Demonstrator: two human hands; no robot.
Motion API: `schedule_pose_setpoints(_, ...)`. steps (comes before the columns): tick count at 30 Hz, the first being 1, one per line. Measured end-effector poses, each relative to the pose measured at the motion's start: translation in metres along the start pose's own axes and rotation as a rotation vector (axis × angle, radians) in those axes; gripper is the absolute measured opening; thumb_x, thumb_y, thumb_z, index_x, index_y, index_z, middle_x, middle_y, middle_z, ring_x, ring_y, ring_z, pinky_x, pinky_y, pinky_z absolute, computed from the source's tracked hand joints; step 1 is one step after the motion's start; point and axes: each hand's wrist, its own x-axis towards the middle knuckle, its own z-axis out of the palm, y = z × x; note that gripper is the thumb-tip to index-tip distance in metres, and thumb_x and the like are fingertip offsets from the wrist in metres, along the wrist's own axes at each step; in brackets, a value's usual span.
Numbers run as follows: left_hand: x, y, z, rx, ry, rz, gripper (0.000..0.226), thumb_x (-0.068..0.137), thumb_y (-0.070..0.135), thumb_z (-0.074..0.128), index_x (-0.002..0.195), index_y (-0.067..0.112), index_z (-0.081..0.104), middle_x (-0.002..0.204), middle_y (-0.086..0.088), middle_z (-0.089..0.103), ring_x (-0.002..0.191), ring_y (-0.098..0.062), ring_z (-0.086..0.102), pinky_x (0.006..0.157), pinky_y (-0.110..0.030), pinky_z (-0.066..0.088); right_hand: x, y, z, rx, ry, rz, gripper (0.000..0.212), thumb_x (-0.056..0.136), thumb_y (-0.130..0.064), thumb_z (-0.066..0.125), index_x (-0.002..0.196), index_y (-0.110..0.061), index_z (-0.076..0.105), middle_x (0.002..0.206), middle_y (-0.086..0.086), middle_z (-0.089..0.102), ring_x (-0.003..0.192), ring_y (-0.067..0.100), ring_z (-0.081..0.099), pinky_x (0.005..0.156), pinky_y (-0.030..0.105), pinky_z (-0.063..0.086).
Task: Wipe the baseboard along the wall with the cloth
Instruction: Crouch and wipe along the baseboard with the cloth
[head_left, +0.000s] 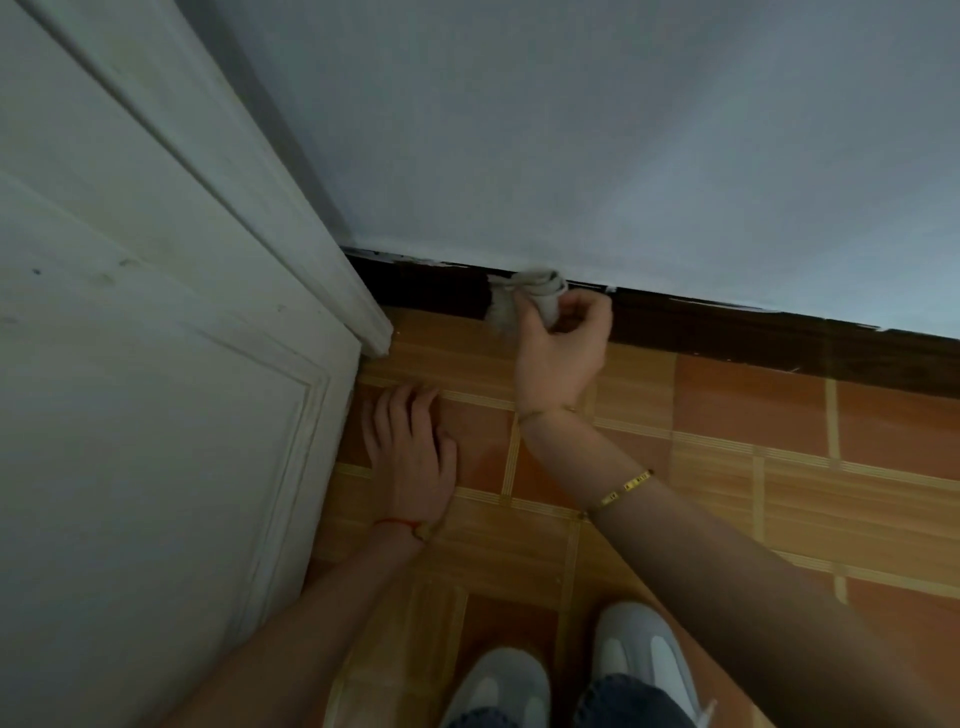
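Your right hand (563, 343) is curled around a bunched pale cloth (530, 299), fingers pressed together on it, holding it against the dark baseboard (753, 332) close to the corner by the white door (156, 338). The baseboard runs along the foot of the wall (571, 130), from the door frame off to the right; the cloth sits across its top edge, with a frayed end hanging down over its face. Your left hand (410, 452) lies flat on the tiled floor (753, 467), fingers spread, just beside the door. A gold bracelet (626, 486) on your right forearm bears small marks (too small to read). Two pale shoes (644, 654) show at the bottom.
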Motion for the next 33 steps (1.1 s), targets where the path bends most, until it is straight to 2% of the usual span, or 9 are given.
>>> schedule_pose_setpoints(3, 0.007, 0.015, 0.003, -0.016, -0.006, 0.055, 0.044, 0.088, 0.020, 0.043, 0.128, 0.010, 0.056, 0.136, -0.015, 0.052, 0.128, -0.033, 0.041, 0.108, -0.064, 0.033, 0.007, 0.000, -0.017, 0.028, 0.051, 0.001, 0.033, 0.072, -0.021, 0.082, 0.092, -0.015, 0.056, 0.095, 0.009, 0.061, 0.080, 0.013, 0.057, 0.072, 0.027, 0.053)
schedule_pose_setpoints(6, 0.013, 0.027, 0.007, -0.026, -0.048, 0.082, 0.044, 0.089, 0.021, 0.043, 0.130, 0.010, 0.055, 0.136, -0.015, 0.051, 0.128, -0.035, 0.043, 0.109, -0.062, 0.033, 0.029, 0.006, -0.061, 0.051, 0.217, -0.002, 0.032, 0.073, -0.016, 0.081, 0.093, -0.011, 0.056, 0.094, 0.013, 0.062, 0.078, 0.011, 0.053, 0.069, 0.016, 0.046)
schedule_pose_setpoints(9, 0.015, 0.041, 0.013, -0.036, -0.083, 0.098, 0.044, 0.090, 0.024, 0.042, 0.130, 0.011, 0.055, 0.137, -0.013, 0.050, 0.128, -0.034, 0.044, 0.111, -0.061, 0.031, 0.051, 0.012, -0.101, 0.027, 0.352, 0.022, 0.035, 0.074, -0.018, 0.080, 0.096, -0.012, 0.054, 0.098, 0.010, 0.061, 0.079, 0.009, 0.053, 0.071, 0.019, 0.049)
schedule_pose_setpoints(12, 0.016, 0.052, 0.022, -0.032, -0.121, 0.113, 0.043, 0.092, 0.027, 0.041, 0.131, 0.013, 0.055, 0.140, -0.011, 0.049, 0.131, -0.034, 0.044, 0.113, -0.061, 0.029, 0.057, 0.018, -0.110, -0.011, 0.349, 0.020, 0.035, 0.076, -0.019, 0.079, 0.099, -0.011, 0.053, 0.103, 0.011, 0.061, 0.082, 0.008, 0.054, 0.072, 0.017, 0.050)
schedule_pose_setpoints(14, 0.015, 0.055, 0.028, 0.006, -0.127, 0.116, 0.042, 0.095, 0.027, 0.041, 0.132, 0.013, 0.054, 0.142, -0.011, 0.048, 0.133, -0.034, 0.043, 0.115, -0.061, 0.027, 0.054, 0.021, -0.103, -0.036, 0.340, 0.017, 0.034, 0.077, -0.019, 0.078, 0.099, -0.014, 0.053, 0.104, 0.009, 0.060, 0.087, 0.011, 0.056, 0.076, 0.022, 0.053)
schedule_pose_setpoints(18, 0.013, 0.055, 0.030, 0.040, -0.089, 0.124, 0.042, 0.096, 0.027, 0.042, 0.132, 0.013, 0.055, 0.142, -0.012, 0.048, 0.134, -0.034, 0.042, 0.116, -0.061, 0.024, 0.036, 0.029, -0.065, -0.131, 0.188, -0.037, 0.033, 0.074, -0.009, 0.078, 0.096, -0.016, 0.054, 0.103, 0.004, 0.057, 0.090, 0.011, 0.057, 0.084, 0.031, 0.052)
schedule_pose_setpoints(23, 0.012, 0.053, 0.031, 0.076, -0.092, 0.152, 0.045, 0.092, 0.024, 0.051, 0.136, 0.014, 0.051, 0.144, -0.011, 0.046, 0.136, -0.034, 0.040, 0.118, -0.060, 0.021, 0.014, 0.030, -0.023, -0.161, -0.006, -0.115, 0.032, 0.070, -0.002, 0.075, 0.094, -0.010, 0.055, 0.098, 0.003, 0.053, 0.086, 0.011, 0.051, 0.076, 0.017, 0.043)
schedule_pose_setpoints(29, 0.012, 0.055, 0.030, 0.037, -0.084, 0.134, 0.043, 0.095, 0.027, 0.042, 0.134, 0.013, 0.054, 0.143, -0.011, 0.048, 0.135, -0.034, 0.042, 0.119, -0.060, 0.020, 0.021, 0.051, -0.077, -0.407, -0.145, -0.360, 0.032, 0.079, -0.004, 0.069, 0.109, -0.009, 0.061, 0.114, 0.008, 0.052, 0.104, 0.017, 0.051, 0.088, 0.025, 0.044)
schedule_pose_setpoints(33, 0.012, 0.056, 0.029, 0.031, -0.087, 0.133, 0.043, 0.096, 0.027, 0.040, 0.134, 0.013, 0.054, 0.143, -0.011, 0.048, 0.135, -0.033, 0.042, 0.119, -0.060, 0.019, 0.032, 0.067, -0.088, -0.603, -0.268, -0.422, 0.036, 0.082, -0.006, 0.065, 0.117, -0.009, 0.059, 0.114, 0.014, 0.053, 0.102, 0.028, 0.050, 0.085, 0.036, 0.045)
